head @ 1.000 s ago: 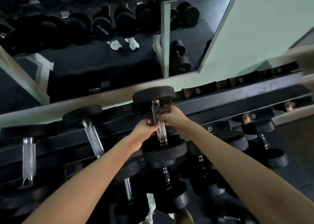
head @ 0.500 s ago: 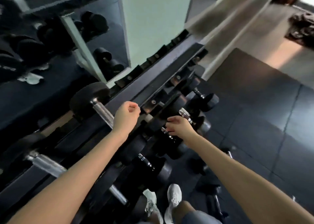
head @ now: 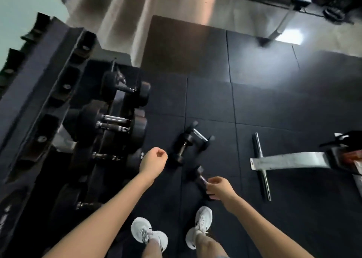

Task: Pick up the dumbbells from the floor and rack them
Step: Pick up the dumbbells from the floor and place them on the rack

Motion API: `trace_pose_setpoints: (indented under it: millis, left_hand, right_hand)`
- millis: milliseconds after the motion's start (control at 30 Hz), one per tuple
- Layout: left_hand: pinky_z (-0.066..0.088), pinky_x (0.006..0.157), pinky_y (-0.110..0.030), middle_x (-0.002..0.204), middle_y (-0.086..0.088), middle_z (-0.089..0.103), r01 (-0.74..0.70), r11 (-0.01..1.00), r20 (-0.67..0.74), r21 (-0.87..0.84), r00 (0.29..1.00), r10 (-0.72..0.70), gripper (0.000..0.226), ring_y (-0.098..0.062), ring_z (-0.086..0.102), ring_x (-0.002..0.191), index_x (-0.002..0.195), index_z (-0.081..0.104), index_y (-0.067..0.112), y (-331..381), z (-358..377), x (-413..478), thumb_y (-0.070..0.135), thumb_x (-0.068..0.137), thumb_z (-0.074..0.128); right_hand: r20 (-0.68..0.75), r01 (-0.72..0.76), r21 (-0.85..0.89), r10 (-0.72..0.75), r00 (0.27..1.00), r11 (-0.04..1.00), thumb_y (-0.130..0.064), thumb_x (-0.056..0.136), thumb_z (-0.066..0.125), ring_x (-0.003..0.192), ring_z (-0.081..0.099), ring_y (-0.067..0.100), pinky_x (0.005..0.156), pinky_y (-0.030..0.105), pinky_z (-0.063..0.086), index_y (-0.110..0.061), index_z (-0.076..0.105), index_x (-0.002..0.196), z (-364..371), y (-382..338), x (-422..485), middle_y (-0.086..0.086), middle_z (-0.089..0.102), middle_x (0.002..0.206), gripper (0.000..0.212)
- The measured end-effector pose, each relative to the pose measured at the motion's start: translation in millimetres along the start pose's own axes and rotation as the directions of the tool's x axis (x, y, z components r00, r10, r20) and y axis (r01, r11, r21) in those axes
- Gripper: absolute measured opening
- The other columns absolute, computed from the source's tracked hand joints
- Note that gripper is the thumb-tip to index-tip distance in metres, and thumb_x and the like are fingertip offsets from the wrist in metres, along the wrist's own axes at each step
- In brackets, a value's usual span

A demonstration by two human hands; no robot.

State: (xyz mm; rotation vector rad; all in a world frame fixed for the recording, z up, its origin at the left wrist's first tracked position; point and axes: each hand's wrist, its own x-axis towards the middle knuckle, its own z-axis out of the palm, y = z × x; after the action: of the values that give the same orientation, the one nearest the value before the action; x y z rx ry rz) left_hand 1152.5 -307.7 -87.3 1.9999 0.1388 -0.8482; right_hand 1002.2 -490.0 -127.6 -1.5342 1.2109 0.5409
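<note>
The left hand (head: 154, 161) hangs just off the front edge of the rack (head: 49, 93), fingers loosely curled into the palm with nothing in them. The right hand (head: 219, 187) is further out from the rack, thumb and fingers half bent and apart, also holding nothing. It lies across the view of the near dumbbell (head: 198, 174), covering part of its handle; whether it touches the bar cannot be told.

That near dumbbell lies on the black rubber floor (head: 254, 101), a short way out from the rack's front. Two more lie a little beyond it, about as far from the rack: a chrome-handled dumbbell (head: 200, 135) and a dark-handled dumbbell (head: 183, 149), close enough to each other that they may touch.

On the rack itself, racked dumbbells (head: 117, 120) sit in tiers with their handles pointing outward. White shoes (head: 148, 234) stand on the floor beside the rack's front. Well away from the rack, past the floor dumbbells, is a bench's white base (head: 290, 159).
</note>
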Motion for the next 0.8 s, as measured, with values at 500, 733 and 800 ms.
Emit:
trace_pose_setpoints:
  millis: [500,733,800]
  left_hand:
    - [0.049,0.066,-0.027,0.090,-0.009,0.061,0.517,0.836,0.116,-0.186,0.856,-0.504,0.016,-0.017,0.056,0.075,0.083,0.059,0.012,-124.6,293.1,111.9,0.025,0.092,0.055]
    - [0.045,0.095,-0.035,0.128,-0.016,0.055,0.691,0.622,0.232,-0.367,0.716,-0.659,0.046,-0.032,0.054,0.120,0.132,0.045,0.003,-237.0,415.0,217.8,0.027,0.094,0.053]
    - [0.046,0.088,-0.030,0.117,-0.009,0.058,0.686,0.626,0.241,-0.371,0.722,-0.648,0.048,-0.024,0.057,0.108,0.133,0.045,0.006,-274.9,448.2,250.5,0.031,0.093,0.054]
  right_hand:
    - [-0.023,-0.137,-0.087,0.136,0.990,0.987,-0.027,0.083,0.069,0.084,0.064,0.015,0.073,0.028,0.051,-0.009,0.059,0.120,-107.9,141.3,235.0,0.001,0.067,0.101,0.042]
    - [0.042,-0.081,-0.324,0.100,0.994,0.943,-0.042,0.084,0.064,0.115,0.059,0.018,0.098,0.030,0.045,-0.016,0.052,0.129,-69.7,225.3,402.1,0.000,0.064,0.123,0.053]
    - [0.061,-0.040,-0.401,0.070,0.996,0.915,-0.047,0.084,0.063,0.118,0.058,0.019,0.097,0.031,0.044,-0.018,0.049,0.132,-54.3,248.9,448.9,0.000,0.063,0.125,0.058]
